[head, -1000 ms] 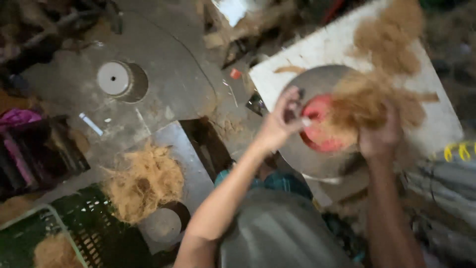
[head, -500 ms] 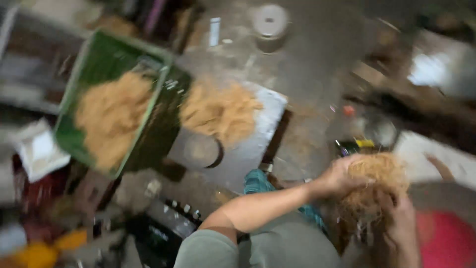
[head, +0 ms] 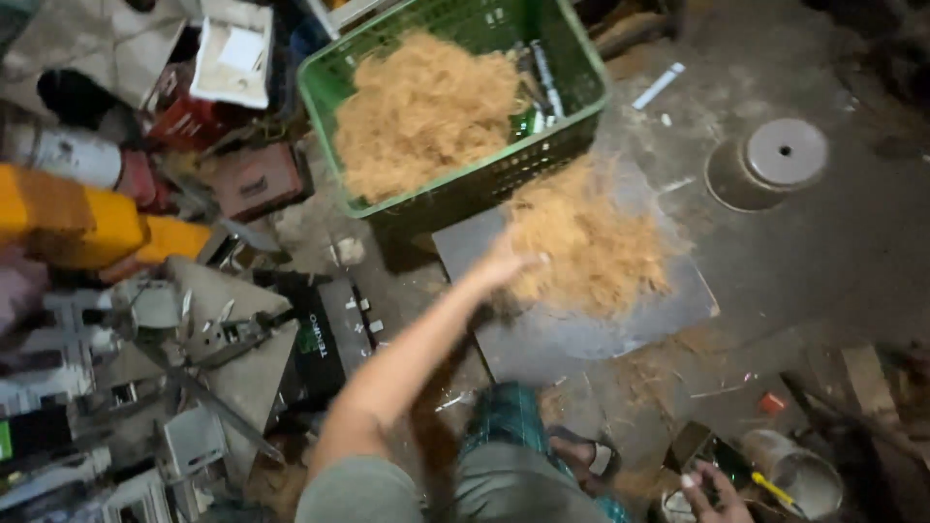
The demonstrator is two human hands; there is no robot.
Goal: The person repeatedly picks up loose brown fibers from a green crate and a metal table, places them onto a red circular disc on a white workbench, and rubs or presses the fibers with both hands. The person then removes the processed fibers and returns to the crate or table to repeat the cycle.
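Coconut-fibre pile [head: 591, 254] lies on a grey board [head: 581, 334] on the floor, just near of the green crate [head: 572, 87] that we see heaped with more fibre. Our left hand [head: 504, 263], fingers spread and holding nothing, touches the pile's left edge; our right hand [head: 715, 492], low right, cannot be read.

Dim, dusty grey concrete floor [head: 833, 252], round metal floor cap [head: 785, 151], cluttered junk [head: 145, 320] leftward.

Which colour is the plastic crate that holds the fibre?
Green: the plastic crate shows best in the head view.
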